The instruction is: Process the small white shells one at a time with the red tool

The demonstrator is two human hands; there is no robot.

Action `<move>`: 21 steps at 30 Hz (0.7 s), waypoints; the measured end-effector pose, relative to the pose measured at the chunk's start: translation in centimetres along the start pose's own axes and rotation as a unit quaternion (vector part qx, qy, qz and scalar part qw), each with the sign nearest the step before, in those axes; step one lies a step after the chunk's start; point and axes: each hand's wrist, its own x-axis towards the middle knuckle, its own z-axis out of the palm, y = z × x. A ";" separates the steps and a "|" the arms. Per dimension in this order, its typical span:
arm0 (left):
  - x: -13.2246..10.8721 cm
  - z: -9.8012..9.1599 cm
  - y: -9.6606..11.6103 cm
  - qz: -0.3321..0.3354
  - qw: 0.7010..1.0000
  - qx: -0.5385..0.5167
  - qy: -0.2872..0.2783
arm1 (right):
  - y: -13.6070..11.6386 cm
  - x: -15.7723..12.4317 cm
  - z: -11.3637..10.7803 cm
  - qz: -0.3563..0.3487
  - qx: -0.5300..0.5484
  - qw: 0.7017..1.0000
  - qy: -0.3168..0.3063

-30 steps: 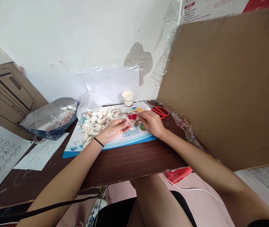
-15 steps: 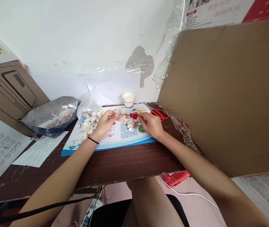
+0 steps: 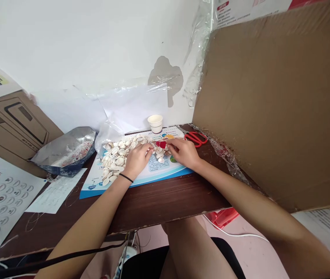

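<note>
My right hand (image 3: 184,153) pinches a small red piece (image 3: 161,144) between thumb and fingertips; its exact kind is too small to tell. Just left of it, my left hand (image 3: 138,158), with a black band at the wrist, has thumb and fingertips closed together near the red piece. Whatever those fingers hold is too small to make out. Beneath and between both hands lies a cluster of pale seashells (image 3: 160,159). A larger heap of white and brownish shells (image 3: 114,157) spreads left of my left hand, on a blue-and-white printed sheet (image 3: 150,179).
A paper cup (image 3: 155,124) stands by the wall. Red-handled scissors (image 3: 195,138) lie right of the sheet. An open silver bag (image 3: 66,155) with red and white bits sits at the left, beside a paper slip (image 3: 55,193). A large cardboard panel (image 3: 269,108) rises on the right.
My left hand has lowered slightly and turned more palm-down, its fingertips nearer the shell cluster. My right hand still pinches the red piece. The view has shifted a little.
</note>
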 end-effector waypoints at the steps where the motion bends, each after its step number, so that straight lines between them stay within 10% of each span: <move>1: 0.1 0.1 0.1 0.004 1.000 0.003 0.008 | 0.0 0.0 0.0 0.000 -0.002 1.000 0.001; 9: 0.5 0.6 0.4 0.013 0.999 -0.032 0.002 | 0.4 0.0 0.2 -0.010 0.008 1.000 -0.017; 14: 0.8 -2.1 -1.0 0.010 0.993 0.059 0.104 | 0.9 0.0 0.2 -0.031 0.006 0.999 0.002; 21: 0.3 -5.3 -3.2 -0.083 0.973 0.189 0.099 | 1.4 -0.2 0.7 -0.050 0.004 0.999 -0.009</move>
